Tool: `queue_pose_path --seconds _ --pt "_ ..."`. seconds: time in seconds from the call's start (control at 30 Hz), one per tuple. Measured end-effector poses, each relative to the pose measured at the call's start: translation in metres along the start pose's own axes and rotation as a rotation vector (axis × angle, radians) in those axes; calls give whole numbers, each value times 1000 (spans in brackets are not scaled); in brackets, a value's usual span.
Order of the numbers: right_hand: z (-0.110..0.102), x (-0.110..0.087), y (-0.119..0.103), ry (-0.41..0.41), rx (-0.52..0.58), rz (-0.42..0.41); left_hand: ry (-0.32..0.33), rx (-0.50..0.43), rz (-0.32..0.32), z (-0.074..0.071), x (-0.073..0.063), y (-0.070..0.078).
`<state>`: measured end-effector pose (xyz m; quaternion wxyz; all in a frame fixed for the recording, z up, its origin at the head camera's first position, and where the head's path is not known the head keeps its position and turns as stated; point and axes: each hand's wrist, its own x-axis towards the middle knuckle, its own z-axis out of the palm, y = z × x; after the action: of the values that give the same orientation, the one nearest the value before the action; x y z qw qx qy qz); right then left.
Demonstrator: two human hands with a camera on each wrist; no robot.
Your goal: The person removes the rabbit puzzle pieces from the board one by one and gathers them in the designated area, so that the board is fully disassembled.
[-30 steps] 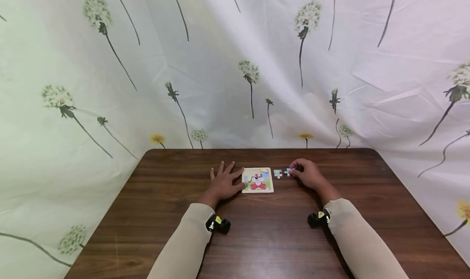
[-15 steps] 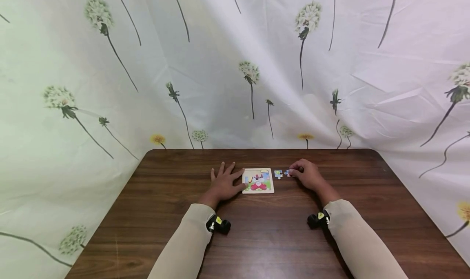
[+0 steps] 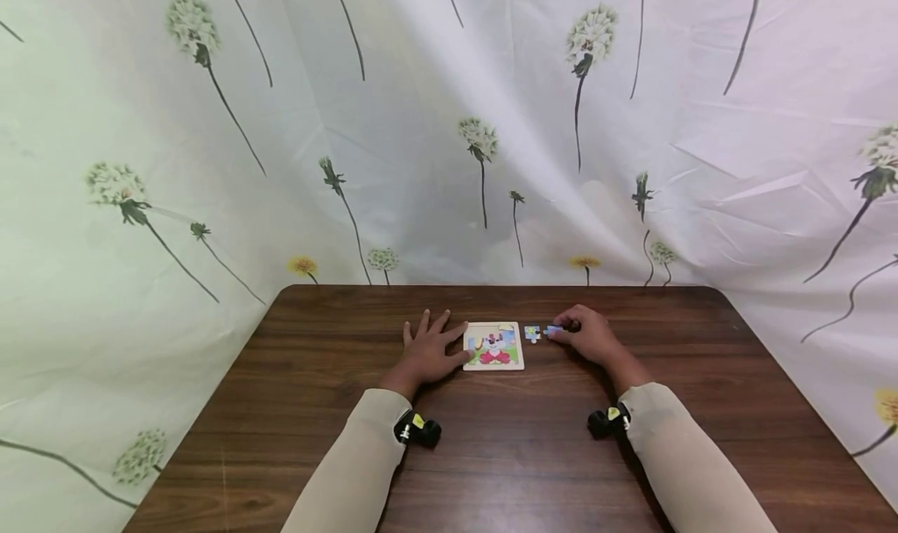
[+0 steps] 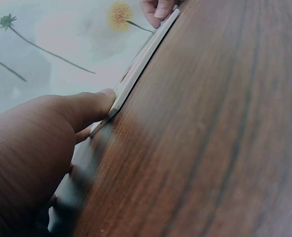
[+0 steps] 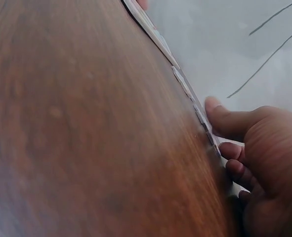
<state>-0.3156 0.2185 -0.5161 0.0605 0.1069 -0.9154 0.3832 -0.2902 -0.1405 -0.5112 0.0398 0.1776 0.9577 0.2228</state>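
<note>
The right hand (image 3: 591, 335) pinches a piece (image 3: 552, 330) between thumb and fingers, which hide its right end; whether it touches the table or is slightly lifted, I cannot tell. Just left of it lies the loose piece (image 3: 532, 333), in the way between it and the puzzle (image 3: 494, 351), which sits flat with a pale rim and pale patches in its upper part.

The left hand (image 3: 426, 352) grips nothing: its fingers are spread on the table (image 3: 505, 432), thumb and forefinger touching the puzzle's left side and covering a little of it. From the left wrist, the right hand shows past the puzzle's far end.

Nearer the viewer, small black cameras (image 3: 425, 433) sit at both pale sleeves (image 3: 351, 471), well apart from the puzzle. Beyond the table's far edge hangs a creased white cloth (image 3: 421, 167) printed with dandelions (image 3: 590, 34).
</note>
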Motion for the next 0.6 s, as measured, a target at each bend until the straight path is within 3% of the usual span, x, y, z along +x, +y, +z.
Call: queue_pose_path --seconds 0.23,0.6 --pt "2 -1 -4 12 41 -7 -1 6 -7 2 -2 -1" --pt "22 10 -24 -5 -8 -126 2 -13 10 0 -2 -1"
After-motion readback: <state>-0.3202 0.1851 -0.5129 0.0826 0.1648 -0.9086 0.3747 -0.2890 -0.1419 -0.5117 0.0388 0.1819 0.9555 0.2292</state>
